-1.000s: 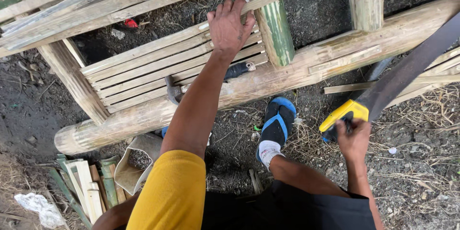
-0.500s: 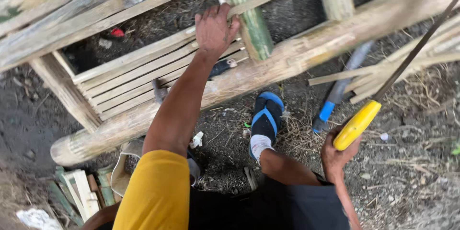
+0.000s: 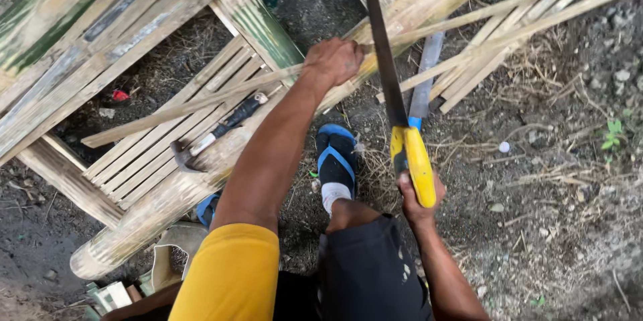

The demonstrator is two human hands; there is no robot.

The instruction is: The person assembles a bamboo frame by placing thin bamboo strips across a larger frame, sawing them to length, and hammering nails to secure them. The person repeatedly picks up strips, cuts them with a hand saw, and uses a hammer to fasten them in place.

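Note:
My left hand (image 3: pixel 333 61) grips a long thin bamboo slat (image 3: pixel 201 103) that lies across a bamboo frame. My right hand (image 3: pixel 415 202) is closed on the yellow handle (image 3: pixel 415 164) of a handsaw. Its dark blade (image 3: pixel 382 46) points up and away, crossing the slat just right of my left hand. A thick bamboo pole (image 3: pixel 167 204) runs diagonally under my left arm. My foot in a blue sandal (image 3: pixel 336 160) rests on the ground between my two arms.
A claw hammer (image 3: pixel 214 135) lies on the slatted bamboo panel (image 3: pixel 144 153). A second tool with a blue part (image 3: pixel 422 90) lies on the dirt behind the saw. Loose bamboo strips (image 3: pixel 522 33) are piled at upper right. Bamboo offcuts (image 3: pixel 110 294) sit at lower left.
My right hand has swung the saw up, so its blade now crosses the slat. My left hand has shifted along the slat, and the view has turned and moved closer.

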